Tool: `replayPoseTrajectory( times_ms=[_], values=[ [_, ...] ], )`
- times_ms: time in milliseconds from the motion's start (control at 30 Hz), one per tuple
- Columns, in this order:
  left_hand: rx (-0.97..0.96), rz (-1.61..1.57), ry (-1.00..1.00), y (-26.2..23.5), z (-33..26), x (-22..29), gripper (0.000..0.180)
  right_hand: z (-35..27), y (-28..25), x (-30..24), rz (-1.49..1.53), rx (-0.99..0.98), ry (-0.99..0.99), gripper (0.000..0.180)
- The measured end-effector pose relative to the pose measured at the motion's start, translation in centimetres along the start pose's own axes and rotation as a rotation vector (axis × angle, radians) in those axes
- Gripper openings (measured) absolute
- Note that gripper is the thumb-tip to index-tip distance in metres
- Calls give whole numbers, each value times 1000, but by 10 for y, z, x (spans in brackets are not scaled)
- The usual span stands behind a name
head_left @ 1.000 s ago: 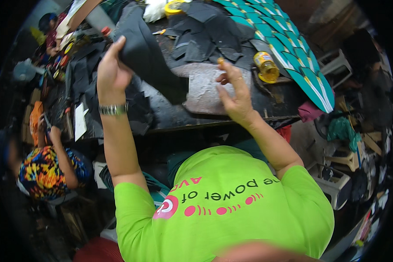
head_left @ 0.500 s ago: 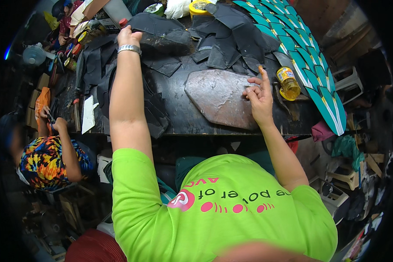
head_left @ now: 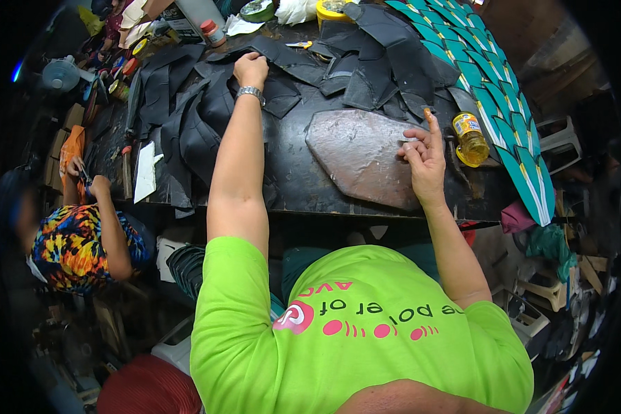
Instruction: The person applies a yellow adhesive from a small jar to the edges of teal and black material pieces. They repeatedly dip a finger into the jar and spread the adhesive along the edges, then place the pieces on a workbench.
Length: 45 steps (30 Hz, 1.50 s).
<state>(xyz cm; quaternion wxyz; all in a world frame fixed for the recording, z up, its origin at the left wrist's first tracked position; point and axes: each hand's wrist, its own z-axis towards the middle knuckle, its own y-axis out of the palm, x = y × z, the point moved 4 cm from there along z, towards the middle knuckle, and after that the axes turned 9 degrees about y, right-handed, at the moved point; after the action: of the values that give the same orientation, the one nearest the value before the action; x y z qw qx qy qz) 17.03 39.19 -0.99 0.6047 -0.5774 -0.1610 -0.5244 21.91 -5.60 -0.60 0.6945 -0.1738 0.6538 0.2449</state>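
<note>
My left hand is closed at the upper edge of a black leather-like cut piece, among a spread of similar pieces on the dark table. Over the right edge of a flat brown slab is my right hand. Its index finger points up, with a brownish smear on the tip. The thumb and middle finger are bent together, with a small pale bit between them that I cannot make out. Beside this hand, an open jar of amber glue-like stuff lies tilted. More black pieces overlap beyond the slab.
Teal pieces with white strips lie overlapped in rows along the right. At the back stand a red-capped bottle and a yellow tub. A white scrap rests at left, near a co-worker in a colourful shirt.
My left hand has come back from the red-capped bottle and moved right, onto the black pieces. Some of these pieces have shifted. My right hand keeps its pose; the whole view has shifted slightly.
</note>
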Motion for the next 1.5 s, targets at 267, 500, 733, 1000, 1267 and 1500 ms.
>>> replayPoseTrajectory(
  times_ms=[267,500,733,1000,1267,1500],
  values=[
    [84,356,-3,-26,-45,24,47,-2,0,-1,31,4,8,72],
    [61,217,34,-18,-37,-2,49,-2,0,-2,46,4,-12,72],
    [124,95,92,-38,-38,12,45,-3,0,-5,38,-8,-15,72],
    [203,-296,120,-83,-74,56,54,-3,-2,0,-1,-6,-24,69],
    [209,-949,411,-114,-221,127,54,-16,14,-27,2,-148,-70,78],
    [-72,-1112,169,-52,-335,122,54,-49,38,-37,233,-427,104,100]
  ],
)
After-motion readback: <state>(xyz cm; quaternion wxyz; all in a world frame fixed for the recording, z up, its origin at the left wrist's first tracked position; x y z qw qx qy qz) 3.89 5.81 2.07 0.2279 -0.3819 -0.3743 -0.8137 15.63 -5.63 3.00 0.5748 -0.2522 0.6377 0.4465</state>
